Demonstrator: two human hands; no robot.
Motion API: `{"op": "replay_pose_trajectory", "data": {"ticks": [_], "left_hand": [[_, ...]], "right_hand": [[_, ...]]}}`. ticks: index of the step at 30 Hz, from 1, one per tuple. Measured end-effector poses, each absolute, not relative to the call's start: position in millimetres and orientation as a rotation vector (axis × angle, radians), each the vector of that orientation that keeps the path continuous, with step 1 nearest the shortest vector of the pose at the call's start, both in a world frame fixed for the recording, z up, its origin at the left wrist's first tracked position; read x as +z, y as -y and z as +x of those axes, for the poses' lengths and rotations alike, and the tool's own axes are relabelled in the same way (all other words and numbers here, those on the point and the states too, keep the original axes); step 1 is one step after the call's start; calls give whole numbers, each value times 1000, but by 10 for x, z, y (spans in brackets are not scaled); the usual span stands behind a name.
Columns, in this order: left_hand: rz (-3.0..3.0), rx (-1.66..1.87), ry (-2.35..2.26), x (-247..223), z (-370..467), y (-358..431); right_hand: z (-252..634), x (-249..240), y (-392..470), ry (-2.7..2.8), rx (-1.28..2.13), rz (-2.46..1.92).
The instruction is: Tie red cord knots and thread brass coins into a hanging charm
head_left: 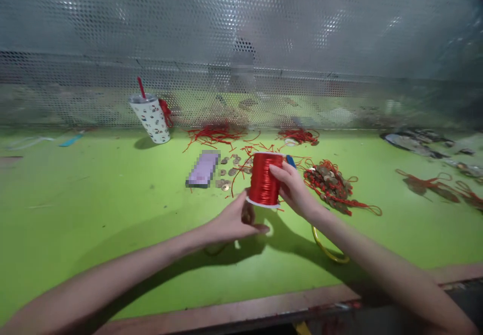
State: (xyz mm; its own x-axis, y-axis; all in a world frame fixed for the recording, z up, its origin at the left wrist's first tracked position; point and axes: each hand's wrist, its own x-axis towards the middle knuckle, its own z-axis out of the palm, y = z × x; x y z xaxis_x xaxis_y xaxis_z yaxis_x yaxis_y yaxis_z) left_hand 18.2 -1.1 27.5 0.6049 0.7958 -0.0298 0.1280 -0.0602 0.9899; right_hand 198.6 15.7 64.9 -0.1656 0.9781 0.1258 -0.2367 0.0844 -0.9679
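A spool of shiny red cord (264, 179) with white end rims is held up, slightly tilted, above the green table. My right hand (290, 181) is closed around its right side, the thumb lying across the wound cord. Just below the spool's lower left rim is my left hand (236, 220), thumb and fingers apart. Some of its fingertips are behind the spool, and I cannot tell whether they touch it. Behind the spool lie loose bronze-coloured coins (225, 184) and short red cord pieces.
A phone (204, 169) lies left of the coins; a white patterned tumbler (151, 118) stands behind it. Coins knotted on red cords (332, 184) are heaped on the right. Red cords (215, 133) lie by the perforated metal screen (241, 23). A yellow loop (326, 249) rests near the table's front edge.
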Motion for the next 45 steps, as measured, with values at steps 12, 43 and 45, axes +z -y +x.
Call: {"op": "replay_pose_trajectory", "data": {"ticks": [12, 43, 45], "left_hand": [[932, 700, -587, 288, 19, 72], [986, 940, -916, 117, -670, 496], [954, 922, -921, 128, -650, 498]], "right_hand": [[2327, 388, -565, 1083, 978, -1033], [2497, -109, -1680, 1334, 383, -1387], [2523, -110, -1658, 1393, 421, -1377]]}}
